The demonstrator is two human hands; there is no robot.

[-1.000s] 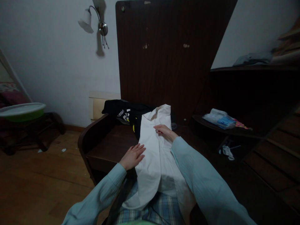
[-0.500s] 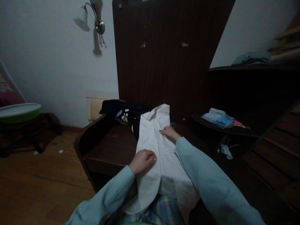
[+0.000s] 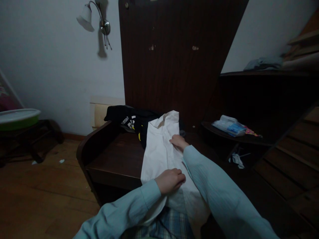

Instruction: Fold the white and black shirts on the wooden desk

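A white collared shirt (image 3: 156, 152) lies front up, its collar away from me and its lower part hanging over the near edge onto my lap. Near the middle of its front, my right hand (image 3: 178, 142) is closed, fingertips pinching the cloth by the front opening. Closer to me, my left hand (image 3: 170, 181) rests across the lower front with its fingers curled together on the fabric. The cloth under the left fingertips is mostly hidden. Behind the collar is a heaped black garment (image 3: 124, 116) with white and yellow print.
The shirt rests on a dark wooden desk (image 3: 112, 156) with a raised, curved left side. On a low shelf to the right lies a plastic packet (image 3: 229, 126). A green basin (image 3: 20, 119) sits on a stool at far left. A dark panel (image 3: 171, 76) rises behind.
My left hand has moved right across the lower front of the shirt, closer to my right forearm. My right hand stays at about the same place on the shirt. The view has shifted slightly.
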